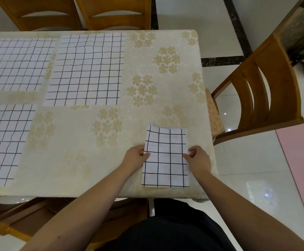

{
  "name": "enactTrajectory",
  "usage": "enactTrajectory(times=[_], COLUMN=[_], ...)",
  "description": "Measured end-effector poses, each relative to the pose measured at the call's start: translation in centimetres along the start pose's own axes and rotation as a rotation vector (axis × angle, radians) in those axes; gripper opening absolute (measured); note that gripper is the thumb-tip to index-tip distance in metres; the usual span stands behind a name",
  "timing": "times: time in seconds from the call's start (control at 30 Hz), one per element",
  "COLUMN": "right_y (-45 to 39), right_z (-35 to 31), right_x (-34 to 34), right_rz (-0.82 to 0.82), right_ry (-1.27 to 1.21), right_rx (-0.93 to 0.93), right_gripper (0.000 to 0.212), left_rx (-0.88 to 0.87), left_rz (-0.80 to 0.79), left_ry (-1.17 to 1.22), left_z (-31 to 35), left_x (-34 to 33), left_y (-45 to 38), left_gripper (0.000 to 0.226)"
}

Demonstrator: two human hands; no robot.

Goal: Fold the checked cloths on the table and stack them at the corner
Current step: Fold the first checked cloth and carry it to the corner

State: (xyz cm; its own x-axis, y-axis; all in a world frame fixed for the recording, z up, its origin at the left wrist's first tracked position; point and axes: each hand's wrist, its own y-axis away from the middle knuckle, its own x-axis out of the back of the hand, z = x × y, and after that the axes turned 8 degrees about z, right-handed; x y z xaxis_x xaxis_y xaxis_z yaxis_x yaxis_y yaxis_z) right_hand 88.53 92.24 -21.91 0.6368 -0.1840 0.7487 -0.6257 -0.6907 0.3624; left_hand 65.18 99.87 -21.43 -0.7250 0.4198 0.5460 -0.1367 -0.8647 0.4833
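Head camera, looking down: your left hand [135, 156] pinches the left edge of the folded white cloth with a black grid [165, 156], thumb on top and the other fingers curled beneath the edge, while your right hand [199, 158] pinches the right edge at about the same height, fingertips [186, 156] pressed onto the fabric. That folded cloth lies flat as a narrow upright rectangle near the table's near right corner, its lower edge close to the table's front edge. It rests on the cream tablecloth with tan flower clusters [147, 91]. Three unfolded white checked cloths lie spread flat to your left: one in the middle of the table [86, 69], one at the far left [15, 64], and one at the near left [3, 144], all well apart from the folded one. Wooden chairs stand around the table, one at the right end [263, 98] and two beyond the far side [75, 13].
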Motion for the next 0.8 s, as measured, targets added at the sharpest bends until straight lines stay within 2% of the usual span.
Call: enactTrajectory(times=[0.17,0.3,0.37,0.4,0.43,0.53,0.73,0.8], right_y=[0.1,0.0,-0.3,-0.5,-0.7,-1.3,-1.3,-1.1], right_z=[-0.1,-0.5,-0.9,-1.0,-1.2,-1.5,-1.7,-1.9], right_x=[0.1,0.5,0.9,1.0,1.2,1.8,2.6,2.9], right_rz=[-0.042,-0.159,-0.227,-0.276,-0.342,-0.504,-0.489,-0.485], right_ry=[-0.100,-0.202,-0.296,-0.359,-0.402,-0.423,-0.310,-0.258], right_rx=[0.047,0.055,-0.001,-0.036,-0.065,-0.091,0.141,0.211], right_gripper=[0.050,0.068,0.064,0.059,0.051,0.029,0.021,0.019], left_rx=[-0.030,-0.008,-0.002,0.016,0.032,0.054,0.039,0.063], left_rz=[-0.034,-0.087,-0.104,-0.120,-0.137,-0.158,-0.098,-0.095], left_ry=[0.139,0.239,0.280,0.318,0.363,0.387,0.416,0.420], left_z=[0.8,2.2,2.7,2.5,2.3,2.4,2.0,2.3], left_x=[1.1,2.3,2.7,3.1,3.3,4.0,4.1,4.3], left_y=[0.9,2.1,2.5,2.5,2.6,2.6,2.7,2.8], left_gripper=[0.012,0.007,0.016,0.011,0.008,0.019,0.022,0.015])
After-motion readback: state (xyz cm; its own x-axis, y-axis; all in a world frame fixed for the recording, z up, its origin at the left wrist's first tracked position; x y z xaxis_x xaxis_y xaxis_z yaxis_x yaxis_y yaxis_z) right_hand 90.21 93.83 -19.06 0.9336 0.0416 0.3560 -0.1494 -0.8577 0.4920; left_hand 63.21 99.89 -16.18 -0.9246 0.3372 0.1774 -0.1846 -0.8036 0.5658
